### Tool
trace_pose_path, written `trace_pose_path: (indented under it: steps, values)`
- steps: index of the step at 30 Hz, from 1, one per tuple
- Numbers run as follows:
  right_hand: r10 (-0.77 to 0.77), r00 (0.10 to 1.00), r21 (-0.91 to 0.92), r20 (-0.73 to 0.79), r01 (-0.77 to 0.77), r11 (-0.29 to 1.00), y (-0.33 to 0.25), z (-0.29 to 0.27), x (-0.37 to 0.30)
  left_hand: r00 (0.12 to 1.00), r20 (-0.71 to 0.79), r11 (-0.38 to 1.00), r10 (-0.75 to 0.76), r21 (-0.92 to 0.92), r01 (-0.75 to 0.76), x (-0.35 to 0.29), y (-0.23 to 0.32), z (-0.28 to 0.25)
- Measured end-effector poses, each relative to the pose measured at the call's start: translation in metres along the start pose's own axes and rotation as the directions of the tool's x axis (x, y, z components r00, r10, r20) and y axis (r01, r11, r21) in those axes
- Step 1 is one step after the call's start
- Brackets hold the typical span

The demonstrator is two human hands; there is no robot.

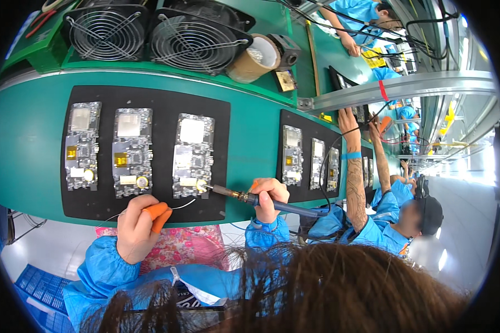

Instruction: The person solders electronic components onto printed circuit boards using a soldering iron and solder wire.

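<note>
My right hand [269,195] grips a blue-handled soldering iron [261,201] whose tip touches the lower right corner of the rightmost circuit board [192,156]. My left hand [138,227], with orange finger cots on two fingertips, pinches a thin solder wire [182,205] that curves up toward that same joint. Two more circuit boards [82,145] [131,152] lie to the left on the same black mat [150,100]. All three boards sit on the green conveyor belt [30,144].
Two black fans [150,36] and a tape roll [254,58] stand behind the belt. A second black mat [308,125] with several boards lies to the right. A neighbouring person's arm [354,177] reaches up beside it. A floral cloth [183,244] covers my lap.
</note>
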State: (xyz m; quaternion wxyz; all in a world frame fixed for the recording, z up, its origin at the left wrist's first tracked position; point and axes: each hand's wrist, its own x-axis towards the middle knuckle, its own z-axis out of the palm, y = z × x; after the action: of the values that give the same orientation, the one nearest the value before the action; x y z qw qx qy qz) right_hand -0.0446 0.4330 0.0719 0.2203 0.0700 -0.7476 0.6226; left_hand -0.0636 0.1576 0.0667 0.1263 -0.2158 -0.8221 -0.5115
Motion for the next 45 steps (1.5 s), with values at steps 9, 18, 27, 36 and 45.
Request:
trace_pose_path:
  steps: [9,18,27,36,45]
  values:
    - [-0.079,0.993,-0.011,0.093,0.080,0.997,0.002,-0.012,0.000,0.968,0.137,0.948,0.212,0.211,-0.237,0.012,0.004,0.024]
    - [-0.071,0.974,-0.069,0.217,0.088,0.994,0.002,-0.013,0.005,0.959,0.182,0.929,0.218,0.263,-0.261,0.014,0.002,0.026]
    - [-0.074,0.972,-0.066,0.222,0.091,0.994,0.002,-0.012,0.007,0.947,0.217,0.918,0.238,0.268,-0.292,0.015,0.005,0.034]
    - [-0.068,0.976,-0.068,0.209,0.084,0.994,0.003,-0.013,0.004,0.936,0.240,0.903,0.256,0.286,-0.320,0.022,0.013,0.036]
    - [-0.093,0.990,0.004,0.103,0.093,0.996,-0.001,-0.015,0.002,0.985,0.162,0.989,-0.063,0.139,0.041,0.013,0.019,0.018]
